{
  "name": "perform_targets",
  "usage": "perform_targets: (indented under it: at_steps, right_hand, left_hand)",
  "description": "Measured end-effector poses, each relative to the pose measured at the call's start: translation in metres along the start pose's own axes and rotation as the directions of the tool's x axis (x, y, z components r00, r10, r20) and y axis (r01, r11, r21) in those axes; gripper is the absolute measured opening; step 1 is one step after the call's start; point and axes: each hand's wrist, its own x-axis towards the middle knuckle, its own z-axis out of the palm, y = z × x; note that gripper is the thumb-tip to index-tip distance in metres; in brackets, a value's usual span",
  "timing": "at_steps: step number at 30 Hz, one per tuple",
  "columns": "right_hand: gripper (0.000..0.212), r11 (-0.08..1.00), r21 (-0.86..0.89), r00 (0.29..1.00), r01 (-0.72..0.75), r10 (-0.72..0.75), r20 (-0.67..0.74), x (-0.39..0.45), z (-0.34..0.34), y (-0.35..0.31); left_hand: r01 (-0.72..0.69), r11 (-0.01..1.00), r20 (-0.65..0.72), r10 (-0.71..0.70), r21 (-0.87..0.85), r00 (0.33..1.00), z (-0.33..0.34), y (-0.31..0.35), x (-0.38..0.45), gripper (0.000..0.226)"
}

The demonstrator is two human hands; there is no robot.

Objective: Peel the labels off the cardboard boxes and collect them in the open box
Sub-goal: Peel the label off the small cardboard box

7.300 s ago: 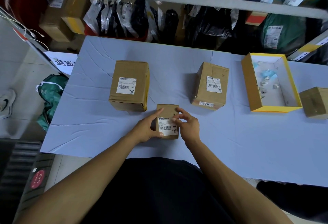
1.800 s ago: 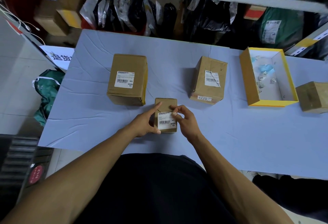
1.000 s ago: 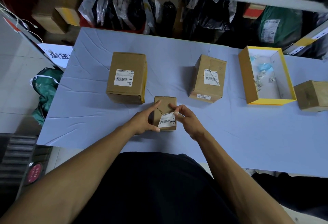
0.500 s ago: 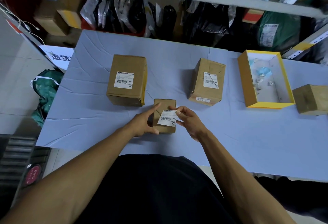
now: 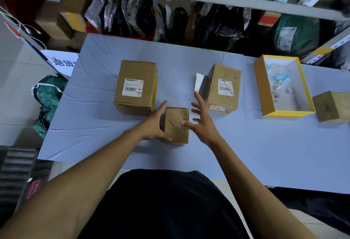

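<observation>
A small cardboard box stands on the blue table near me, its top bare with torn marks. My left hand holds it by its left side, thumb on the front corner. My right hand is raised beside it with fingers spread, and the peeled white label sticks to the tip of its index finger. A large box and a middle box each carry a label. The open yellow box at the right holds several crumpled scraps.
Another bare cardboard box sits at the right edge of the table. Shelves stuffed with parcels and bags run along the far side. A green bag lies on the floor to the left.
The label has come off the small box. My right hand has lifted away up and right with the label on its fingertip, fingers now spread. My left hand stays on the box.
</observation>
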Motion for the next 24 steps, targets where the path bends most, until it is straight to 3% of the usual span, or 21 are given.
perform_targets:
  at_steps: [4, 9, 12, 15, 19, 22, 24]
  right_hand:
    - [0.127, 0.955, -0.295, 0.988, 0.04, 0.007, 0.156, 0.006, 0.008, 0.028]
    - [0.14, 0.946, -0.325, 0.986, -0.013, 0.066, 0.152, 0.018, 0.017, 0.044]
    - [0.135, 0.941, -0.336, 0.993, -0.032, 0.067, 0.094, 0.021, 0.02, 0.043]
    - [0.118, 0.932, -0.359, 0.999, -0.053, 0.05, -0.016, 0.029, 0.021, 0.039]
    - [0.085, 0.893, -0.44, 0.985, -0.094, 0.018, -0.174, 0.046, 0.029, 0.032]
    - [0.082, 0.912, -0.398, 0.982, -0.1, 0.026, -0.185, 0.048, 0.027, 0.031]
    - [0.098, 0.968, -0.238, 0.994, -0.086, 0.069, -0.081, 0.042, 0.016, 0.038]
  left_hand:
    - [0.027, 0.996, 0.028, -0.029, 0.089, 0.999, 0.002, -0.002, 0.006, 0.149]
    - [-0.003, 0.997, 0.001, 0.003, 0.075, 1.0, 0.004, -0.008, 0.011, 0.143]
    - [-0.052, 0.998, -0.045, 0.053, 0.031, 0.998, 0.003, -0.012, 0.014, 0.122]
    - [-0.088, 0.994, -0.121, 0.079, -0.072, 0.99, -0.001, -0.013, 0.022, 0.082]
    - [-0.094, 0.994, -0.338, 0.071, -0.049, 0.938, 0.004, -0.005, 0.035, 0.034]
    - [-0.055, 0.995, -0.426, 0.083, 0.079, 0.901, 0.008, 0.002, 0.034, 0.027]
    - [-0.051, 0.995, -0.362, 0.081, 0.091, 0.929, 0.008, 0.003, 0.029, 0.053]
